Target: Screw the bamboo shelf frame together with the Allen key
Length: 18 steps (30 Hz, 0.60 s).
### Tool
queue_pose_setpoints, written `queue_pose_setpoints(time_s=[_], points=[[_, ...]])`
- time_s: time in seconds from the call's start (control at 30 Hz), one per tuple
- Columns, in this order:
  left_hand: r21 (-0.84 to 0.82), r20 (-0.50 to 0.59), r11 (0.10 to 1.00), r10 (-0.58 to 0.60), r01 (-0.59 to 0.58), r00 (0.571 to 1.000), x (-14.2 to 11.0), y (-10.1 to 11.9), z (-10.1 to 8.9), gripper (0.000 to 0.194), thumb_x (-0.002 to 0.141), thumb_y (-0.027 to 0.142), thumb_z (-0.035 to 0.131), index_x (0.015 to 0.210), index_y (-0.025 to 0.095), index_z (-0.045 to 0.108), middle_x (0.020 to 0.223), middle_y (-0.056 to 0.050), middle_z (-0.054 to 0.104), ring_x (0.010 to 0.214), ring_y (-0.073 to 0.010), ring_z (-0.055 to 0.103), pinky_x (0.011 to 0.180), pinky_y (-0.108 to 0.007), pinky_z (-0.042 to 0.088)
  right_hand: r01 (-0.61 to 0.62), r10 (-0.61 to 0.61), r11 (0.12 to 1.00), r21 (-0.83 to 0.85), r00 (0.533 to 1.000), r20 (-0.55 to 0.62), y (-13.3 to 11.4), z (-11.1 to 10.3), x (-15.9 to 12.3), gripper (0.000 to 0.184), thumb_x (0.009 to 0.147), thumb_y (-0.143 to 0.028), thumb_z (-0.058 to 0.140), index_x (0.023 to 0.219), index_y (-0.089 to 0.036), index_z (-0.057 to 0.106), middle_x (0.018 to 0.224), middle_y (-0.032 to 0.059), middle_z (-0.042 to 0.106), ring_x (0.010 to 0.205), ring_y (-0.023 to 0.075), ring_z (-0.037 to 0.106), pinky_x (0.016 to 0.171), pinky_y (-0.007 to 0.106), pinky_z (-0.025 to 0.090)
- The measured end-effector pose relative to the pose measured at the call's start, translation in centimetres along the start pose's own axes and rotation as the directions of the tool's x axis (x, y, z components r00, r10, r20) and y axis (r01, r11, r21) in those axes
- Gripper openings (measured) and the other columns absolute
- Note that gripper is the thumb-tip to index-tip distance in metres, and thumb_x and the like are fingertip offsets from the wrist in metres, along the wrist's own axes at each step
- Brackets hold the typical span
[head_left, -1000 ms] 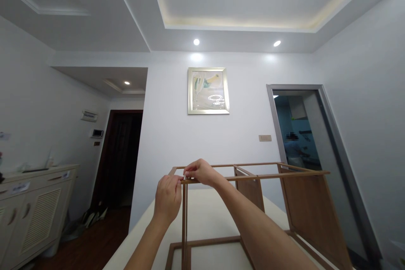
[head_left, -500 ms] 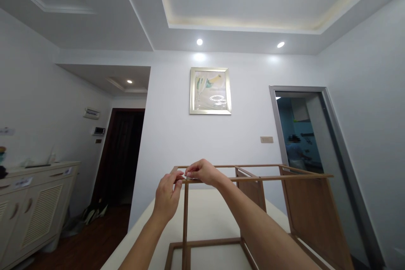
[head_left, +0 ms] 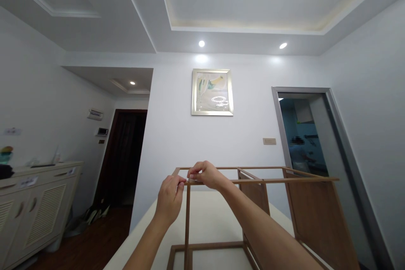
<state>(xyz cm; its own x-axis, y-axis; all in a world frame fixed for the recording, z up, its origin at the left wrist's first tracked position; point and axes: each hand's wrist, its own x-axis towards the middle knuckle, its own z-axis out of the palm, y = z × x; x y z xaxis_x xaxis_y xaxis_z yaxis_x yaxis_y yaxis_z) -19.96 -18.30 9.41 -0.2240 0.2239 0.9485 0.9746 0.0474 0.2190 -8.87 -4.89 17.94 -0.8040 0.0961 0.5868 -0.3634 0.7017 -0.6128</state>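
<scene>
A brown wooden frame (head_left: 259, 181) with thin rails and two solid panels stands on a white table (head_left: 209, 219). My left hand (head_left: 169, 199) and my right hand (head_left: 205, 174) meet at the frame's near top left corner, where an upright post joins the top rail. Both hands have their fingers pinched together at that joint. My right hand rests on the rail and pinches a small pale piece that is too small to name. Whether my left fingers grip that piece or the post itself is unclear.
A white sideboard (head_left: 34, 202) with louvred doors stands at the left wall. A dark doorway (head_left: 118, 160) is behind it. A framed picture (head_left: 212, 91) hangs on the far wall. Through a grey-framed doorway (head_left: 300, 135) at the right, another person (head_left: 299, 154) stands in a blue room.
Both hands stay pinched at the same corner of the frame. The view has drifted slightly, so the frame and hands sit a little further right and lower.
</scene>
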Motion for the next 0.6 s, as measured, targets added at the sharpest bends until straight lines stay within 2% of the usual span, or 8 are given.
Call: queue_pose_setpoints(time_s=[0.1,0.3,0.6], points=[[0.003,-0.004,1.000,0.005,-0.005,1.000,-0.01,0.02,0.03,0.025,0.095,0.027,0.040,0.089,0.023,0.064,0.086,-0.004,0.066,0.087,-0.0228,0.059,0.079,-0.040,0.048,0.015,-0.015,1.000,-0.011,1.000,0.007,-0.05,0.06,-0.01,0.011,0.072,-0.028,0.073,0.074,-0.018,0.078,0.078,0.0025,0.067,0.069,0.0130,0.054,0.063,0.025,0.041],[0.014,-0.011,1.000,0.005,-0.005,1.000,0.02,0.10,0.09,0.024,0.094,0.026,0.041,0.088,0.024,0.064,0.084,-0.004,0.065,0.086,-0.0227,0.058,0.078,-0.039,0.047,0.003,-0.003,0.999,-0.034,1.000,0.014,0.31,0.32,0.09,0.013,0.074,-0.027,0.070,0.073,-0.016,0.076,0.065,-0.0006,0.061,0.062,0.0117,0.049,0.060,0.026,0.038],[0.028,-0.010,1.000,0.009,-0.009,1.000,-0.05,0.29,0.05,0.024,0.095,0.026,0.040,0.088,0.024,0.063,0.084,-0.004,0.065,0.084,-0.0230,0.059,0.076,-0.039,0.046,0.037,-0.037,0.999,-0.017,0.999,0.014,-0.11,-0.01,-0.20,0.009,0.072,-0.023,0.069,0.073,-0.018,0.077,0.079,0.0024,0.066,0.076,0.0151,0.057,0.069,0.027,0.044]])
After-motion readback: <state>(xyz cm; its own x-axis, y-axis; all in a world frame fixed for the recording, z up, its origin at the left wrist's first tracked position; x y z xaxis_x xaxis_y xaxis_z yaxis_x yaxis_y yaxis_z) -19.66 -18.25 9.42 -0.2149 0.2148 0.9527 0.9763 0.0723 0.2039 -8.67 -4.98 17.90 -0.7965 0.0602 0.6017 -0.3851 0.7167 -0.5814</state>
